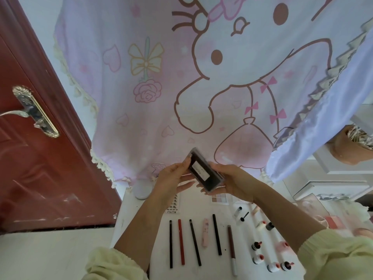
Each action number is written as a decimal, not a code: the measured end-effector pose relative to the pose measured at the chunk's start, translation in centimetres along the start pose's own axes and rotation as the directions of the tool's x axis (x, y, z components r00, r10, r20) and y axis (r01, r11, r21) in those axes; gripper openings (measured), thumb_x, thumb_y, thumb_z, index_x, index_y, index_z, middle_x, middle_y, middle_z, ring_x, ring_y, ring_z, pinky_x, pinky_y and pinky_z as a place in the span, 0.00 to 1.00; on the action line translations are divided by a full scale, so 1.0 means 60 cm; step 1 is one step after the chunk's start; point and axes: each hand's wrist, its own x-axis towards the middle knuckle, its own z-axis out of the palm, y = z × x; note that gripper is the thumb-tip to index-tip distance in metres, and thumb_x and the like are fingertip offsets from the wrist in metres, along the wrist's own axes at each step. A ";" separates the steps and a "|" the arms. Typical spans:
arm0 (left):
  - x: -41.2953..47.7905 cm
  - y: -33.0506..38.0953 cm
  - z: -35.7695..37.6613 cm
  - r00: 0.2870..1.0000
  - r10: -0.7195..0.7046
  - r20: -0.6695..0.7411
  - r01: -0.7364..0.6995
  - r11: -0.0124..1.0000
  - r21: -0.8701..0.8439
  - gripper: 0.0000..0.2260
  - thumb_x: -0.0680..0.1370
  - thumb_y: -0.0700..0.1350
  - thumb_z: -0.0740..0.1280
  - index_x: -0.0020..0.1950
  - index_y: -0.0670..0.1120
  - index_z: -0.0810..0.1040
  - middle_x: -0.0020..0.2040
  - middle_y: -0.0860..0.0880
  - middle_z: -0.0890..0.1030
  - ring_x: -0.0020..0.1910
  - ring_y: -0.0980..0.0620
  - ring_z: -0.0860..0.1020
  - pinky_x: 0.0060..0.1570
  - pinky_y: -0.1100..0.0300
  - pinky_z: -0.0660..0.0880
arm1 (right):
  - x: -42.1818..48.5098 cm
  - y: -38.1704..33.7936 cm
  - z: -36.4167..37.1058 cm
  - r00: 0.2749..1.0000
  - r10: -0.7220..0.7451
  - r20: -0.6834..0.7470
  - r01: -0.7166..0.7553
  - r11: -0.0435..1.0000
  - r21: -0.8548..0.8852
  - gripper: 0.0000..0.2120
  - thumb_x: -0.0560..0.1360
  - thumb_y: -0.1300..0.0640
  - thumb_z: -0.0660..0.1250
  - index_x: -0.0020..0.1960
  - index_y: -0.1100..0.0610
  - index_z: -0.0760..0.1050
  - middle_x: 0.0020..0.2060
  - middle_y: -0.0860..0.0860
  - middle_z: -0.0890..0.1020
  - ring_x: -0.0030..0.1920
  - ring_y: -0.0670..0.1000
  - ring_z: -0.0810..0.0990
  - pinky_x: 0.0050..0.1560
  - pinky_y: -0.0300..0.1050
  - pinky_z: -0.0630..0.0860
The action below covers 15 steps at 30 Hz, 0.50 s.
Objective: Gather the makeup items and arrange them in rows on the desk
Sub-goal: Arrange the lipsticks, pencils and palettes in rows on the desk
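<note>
Aloft, flat dark rectangular case

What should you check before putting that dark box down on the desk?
1. Grip on the dark box: left hand and right hand both hold it, ok.
2. Box lid closed: cannot tell.
3. Free spot on the desk: bare patch between the lash card and the eyeshadow palette, ok.
4. Pencil row out of the way: it lies nearer the person, ok.
5. Small bottles in a neat row: scattered at the right, not ok.
</note>
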 end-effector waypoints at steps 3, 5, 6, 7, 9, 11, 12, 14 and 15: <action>0.000 0.004 0.005 0.999 -0.035 0.010 0.036 0.999 -0.016 0.26 0.68 0.62 0.69 0.54 0.42 0.82 0.51 0.45 0.85 0.52 0.48 0.83 0.55 0.52 0.79 | 0.005 -0.009 0.013 0.986 -0.097 -0.136 0.052 0.951 -0.305 0.19 0.71 0.46 0.71 0.55 0.59 0.82 0.47 0.57 0.85 0.48 0.57 0.84 0.54 0.54 0.81; -0.002 0.005 0.007 0.999 -0.036 0.008 0.036 0.998 -0.049 0.29 0.66 0.62 0.71 0.55 0.39 0.81 0.52 0.44 0.84 0.53 0.46 0.83 0.55 0.52 0.78 | 0.008 -0.013 0.018 0.976 -0.151 -0.158 0.070 0.900 -0.429 0.13 0.71 0.47 0.72 0.51 0.54 0.84 0.44 0.52 0.86 0.46 0.52 0.84 0.50 0.49 0.82; -0.003 0.005 0.007 1.000 -0.026 0.008 0.026 0.997 -0.068 0.30 0.65 0.61 0.72 0.55 0.39 0.81 0.52 0.43 0.84 0.53 0.46 0.83 0.56 0.52 0.78 | 0.007 -0.015 0.019 0.974 -0.169 -0.148 0.081 0.878 -0.471 0.10 0.72 0.48 0.72 0.49 0.52 0.85 0.43 0.50 0.86 0.45 0.51 0.84 0.49 0.46 0.82; -0.004 0.005 0.006 1.000 -0.014 0.011 0.015 0.996 -0.085 0.30 0.64 0.61 0.72 0.56 0.39 0.81 0.53 0.43 0.84 0.53 0.45 0.83 0.56 0.51 0.78 | 0.007 -0.018 0.019 0.975 -0.179 -0.133 0.091 0.864 -0.495 0.09 0.72 0.48 0.72 0.48 0.50 0.85 0.42 0.49 0.86 0.45 0.51 0.84 0.50 0.45 0.82; -0.006 0.004 0.003 1.000 0.003 0.023 0.000 0.994 -0.109 0.29 0.63 0.60 0.73 0.55 0.42 0.82 0.53 0.43 0.84 0.54 0.45 0.82 0.56 0.51 0.78 | 0.006 -0.024 0.015 0.975 -0.195 -0.109 0.114 0.855 -0.507 0.07 0.73 0.51 0.72 0.47 0.52 0.85 0.43 0.49 0.86 0.45 0.52 0.84 0.52 0.47 0.82; -0.006 0.003 0.002 0.999 0.016 0.043 -0.010 0.993 -0.119 0.26 0.63 0.59 0.73 0.54 0.44 0.83 0.54 0.44 0.84 0.54 0.44 0.82 0.57 0.49 0.78 | 0.004 -0.034 0.011 0.969 -0.230 -0.088 0.146 0.826 -0.545 0.06 0.74 0.56 0.71 0.47 0.55 0.85 0.42 0.52 0.86 0.44 0.57 0.83 0.52 0.48 0.81; -0.007 0.003 0.002 0.998 0.023 0.053 -0.017 0.993 -0.117 0.24 0.64 0.58 0.73 0.54 0.45 0.83 0.54 0.44 0.84 0.54 0.44 0.82 0.57 0.48 0.77 | 0.004 -0.040 0.012 0.966 -0.249 -0.069 0.163 0.793 -0.587 0.05 0.73 0.56 0.71 0.46 0.55 0.86 0.40 0.53 0.86 0.40 0.59 0.81 0.47 0.48 0.80; -0.006 0.003 0.003 0.997 0.036 0.063 -0.029 0.993 -0.111 0.23 0.65 0.57 0.73 0.55 0.46 0.84 0.55 0.45 0.83 0.55 0.43 0.82 0.59 0.46 0.77 | 0.003 -0.050 0.015 0.966 -0.260 -0.015 0.186 0.732 -0.656 0.05 0.73 0.55 0.72 0.46 0.54 0.86 0.36 0.56 0.85 0.29 0.54 0.73 0.36 0.41 0.73; -0.005 0.004 0.003 0.997 0.041 0.066 -0.034 0.993 -0.110 0.23 0.65 0.56 0.74 0.56 0.47 0.83 0.56 0.45 0.83 0.55 0.43 0.82 0.60 0.45 0.76 | 0.004 -0.055 0.016 0.966 -0.257 0.011 0.197 0.713 -0.672 0.06 0.73 0.55 0.72 0.47 0.55 0.86 0.34 0.56 0.84 0.26 0.47 0.70 0.33 0.37 0.69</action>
